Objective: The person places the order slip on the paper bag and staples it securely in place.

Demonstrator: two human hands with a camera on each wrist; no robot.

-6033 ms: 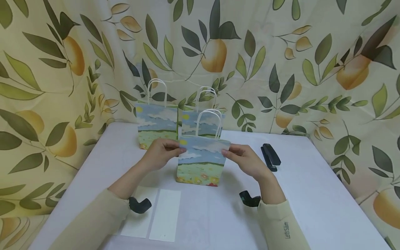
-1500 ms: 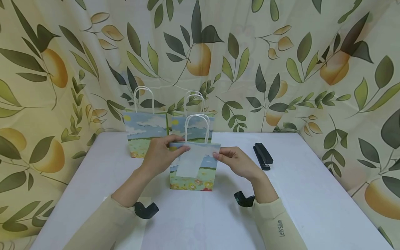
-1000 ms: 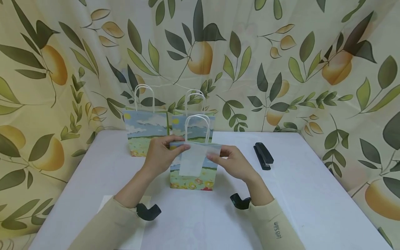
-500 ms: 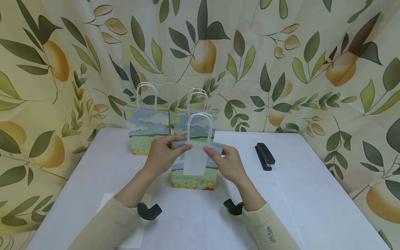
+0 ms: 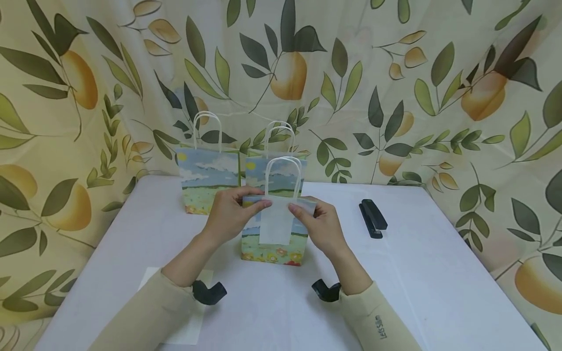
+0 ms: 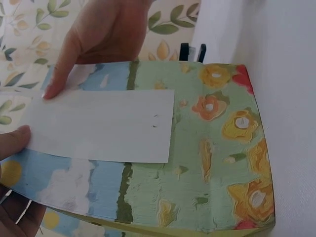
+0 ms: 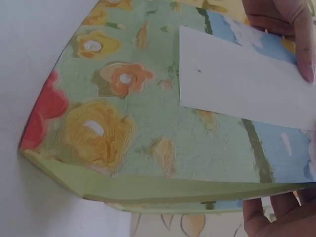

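Note:
A small paper gift bag [image 5: 272, 252], printed with sky, meadow and flowers, stands in front of me with its white handles up. Flat against its front, below the handles, lies a white paper card [image 5: 275, 226]. My left hand [image 5: 228, 214] pinches the bag's top edge and the card's upper left corner, thumb in front and fingers behind. On the other side my right hand [image 5: 322, 226] does the same, its thumb on the card's upper right. In the left wrist view, both thumbs touch the card [image 6: 98, 126] near its top. The right wrist view shows fingers [image 7: 276, 217] behind the bag.
Two more matching gift bags stand at the back, one on the left [image 5: 208, 178] and one behind the held bag [image 5: 281, 170]. A black stapler [image 5: 373, 218] lies to the right. Another white card [image 5: 186, 321] lies partly under the left forearm. A patterned curtain hangs behind the table [image 5: 439, 282].
A white card, earlier on the table, is now against the bag's front. My right hand has moved left from the bag's edge onto the card's corner, and the card has straightened upright.

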